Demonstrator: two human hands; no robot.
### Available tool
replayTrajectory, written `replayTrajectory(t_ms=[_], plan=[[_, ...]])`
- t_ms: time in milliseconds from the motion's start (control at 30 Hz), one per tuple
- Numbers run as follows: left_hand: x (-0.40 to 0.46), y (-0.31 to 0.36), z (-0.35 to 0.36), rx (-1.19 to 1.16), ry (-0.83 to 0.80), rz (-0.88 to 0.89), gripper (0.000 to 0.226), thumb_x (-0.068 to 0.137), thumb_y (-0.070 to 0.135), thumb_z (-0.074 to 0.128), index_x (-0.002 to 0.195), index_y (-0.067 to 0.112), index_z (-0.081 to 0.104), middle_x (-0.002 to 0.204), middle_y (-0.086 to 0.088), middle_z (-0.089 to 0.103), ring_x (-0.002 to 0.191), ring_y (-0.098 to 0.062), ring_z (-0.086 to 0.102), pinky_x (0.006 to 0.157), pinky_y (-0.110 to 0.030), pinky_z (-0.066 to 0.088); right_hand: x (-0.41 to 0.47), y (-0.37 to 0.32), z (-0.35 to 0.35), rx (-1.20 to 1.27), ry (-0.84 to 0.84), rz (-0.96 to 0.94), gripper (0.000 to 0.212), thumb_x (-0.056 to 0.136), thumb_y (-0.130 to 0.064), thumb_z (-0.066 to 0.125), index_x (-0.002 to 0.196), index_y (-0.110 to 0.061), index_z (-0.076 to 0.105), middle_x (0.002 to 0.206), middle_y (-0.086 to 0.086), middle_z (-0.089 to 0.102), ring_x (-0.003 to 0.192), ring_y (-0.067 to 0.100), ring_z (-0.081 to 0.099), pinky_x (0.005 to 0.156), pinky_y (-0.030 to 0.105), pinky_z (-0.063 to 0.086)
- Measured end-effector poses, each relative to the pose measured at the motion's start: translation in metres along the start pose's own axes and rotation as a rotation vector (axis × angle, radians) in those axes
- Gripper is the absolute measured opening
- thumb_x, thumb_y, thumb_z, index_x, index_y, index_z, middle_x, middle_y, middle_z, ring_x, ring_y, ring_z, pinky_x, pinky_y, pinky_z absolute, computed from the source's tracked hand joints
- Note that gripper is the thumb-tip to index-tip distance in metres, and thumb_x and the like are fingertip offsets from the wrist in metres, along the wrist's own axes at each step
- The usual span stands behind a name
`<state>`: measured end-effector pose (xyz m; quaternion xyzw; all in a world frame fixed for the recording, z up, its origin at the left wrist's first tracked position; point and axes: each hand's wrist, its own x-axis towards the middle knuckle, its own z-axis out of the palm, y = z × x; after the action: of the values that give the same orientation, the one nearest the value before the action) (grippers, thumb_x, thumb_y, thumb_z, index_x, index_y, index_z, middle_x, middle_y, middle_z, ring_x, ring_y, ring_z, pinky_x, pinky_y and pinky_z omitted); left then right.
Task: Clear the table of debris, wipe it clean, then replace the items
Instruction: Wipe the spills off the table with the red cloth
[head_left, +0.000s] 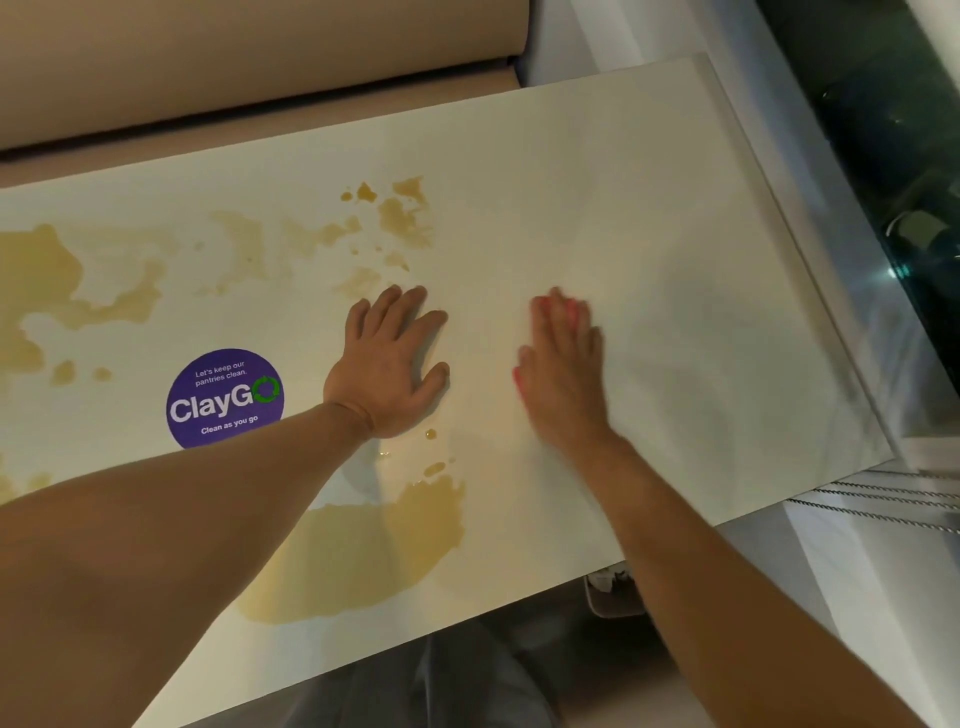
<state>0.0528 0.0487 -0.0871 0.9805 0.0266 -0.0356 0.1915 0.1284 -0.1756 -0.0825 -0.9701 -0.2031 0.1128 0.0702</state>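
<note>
Worktop (675, 218): pale, under both hands, wet w/ brown spill (363, 551) patches left & near edge.
L hand (389, 364): flat on top, fingers spread, holds nothing.
R hand (561, 374): flat, blurred, fingers straight, no cloth seen.
Sticker (225, 399): just left of L hand.
Tip: get a cloth first; wipe from dry right side toward spill, prob. overlapping strokes.

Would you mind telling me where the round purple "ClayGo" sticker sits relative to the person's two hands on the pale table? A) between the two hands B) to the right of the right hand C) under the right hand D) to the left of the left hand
D: the round purple "ClayGo" sticker lies left of the left hand, which rests flat on the pale table, and farther still from the right hand.
</note>
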Motion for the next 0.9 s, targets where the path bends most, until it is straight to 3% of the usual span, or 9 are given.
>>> replayTrajectory(t_ms=[200,333,433,500,633,800,900], plan=[[-0.002,-0.001,-0.004,-0.016,-0.018,0.012,0.062,0.092,0.051,0.04,0.148,0.025,0.043,0.163,-0.005,0.028,0.152,-0.032,0.016,0.123,-0.054,0.009,-0.113,-0.03,0.022,-0.017,-0.129,-0.171,0.066,0.106,-0.042,0.022,0.163,-0.017,0.0,0.171,0.007,-0.008,0.157,0.032,-0.012,0.126,0.054,0.004],[-0.004,0.0,-0.012,-0.074,-0.073,0.007,0.07,0.085,0.054,0.043,0.149,0.025,0.042,0.164,-0.005,0.026,0.154,-0.031,0.012,0.124,-0.054,0.006,-0.159,-0.003,0.025,-0.026,-0.163,-0.101,0.064,0.106,-0.043,0.017,0.164,-0.02,0.002,0.171,0.003,-0.008,0.157,0.028,-0.01,0.125,0.053,0.009],[-0.003,-0.002,-0.026,-0.144,-0.176,0.022,0.076,0.081,0.052,0.049,0.152,0.024,0.04,0.167,-0.007,0.018,0.156,-0.029,0.004,0.125,-0.049,0.002,-0.176,0.008,0.021,-0.034,-0.182,-0.046,0.063,0.106,-0.048,0.003,0.164,-0.023,-0.003,0.171,0.001,-0.009,0.158,0.026,-0.01,0.126,0.051,0.009],[-0.007,-0.012,-0.039,-0.197,-0.184,0.026,0.072,0.083,0.048,0.051,0.148,0.018,0.046,0.164,-0.011,0.026,0.154,-0.032,0.011,0.125,-0.046,0.009,-0.182,0.012,0.02,-0.016,-0.176,-0.024,0.063,0.105,-0.051,-0.005,0.163,-0.025,-0.006,0.171,-0.001,-0.012,0.157,0.024,-0.01,0.128,0.047,0.003],[-0.026,-0.058,-0.055,-0.115,0.028,-0.05,0.062,0.084,0.048,0.049,0.135,0.014,0.058,0.15,-0.015,0.046,0.142,-0.041,0.035,0.112,-0.058,0.034,-0.184,0.014,0.018,0.012,-0.167,-0.01,0.062,0.107,-0.049,-0.002,0.164,-0.024,-0.001,0.171,-0.002,-0.009,0.158,0.024,-0.007,0.125,0.04,-0.004],[-0.049,-0.094,-0.059,-0.036,0.02,-0.19,0.059,0.087,0.049,0.045,0.138,0.018,0.05,0.158,-0.012,0.036,0.148,-0.036,0.023,0.119,-0.054,0.018,-0.175,0.022,0.017,0.02,-0.166,-0.029,0.06,0.108,-0.041,0.012,0.164,-0.023,0.005,0.171,-0.002,-0.008,0.158,0.022,-0.006,0.127,0.046,0.008],[-0.054,-0.1,-0.048,-0.014,0.013,-0.183,0.062,0.092,0.051,0.041,0.146,0.02,0.041,0.163,-0.009,0.026,0.153,-0.033,0.014,0.124,-0.053,0.008,-0.148,0.023,0.008,0.083,-0.144,0.032,0.063,0.104,-0.047,0.012,0.163,-0.025,0.004,0.168,-0.009,-0.009,0.157,0.019,-0.006,0.126,0.044,0.004]])
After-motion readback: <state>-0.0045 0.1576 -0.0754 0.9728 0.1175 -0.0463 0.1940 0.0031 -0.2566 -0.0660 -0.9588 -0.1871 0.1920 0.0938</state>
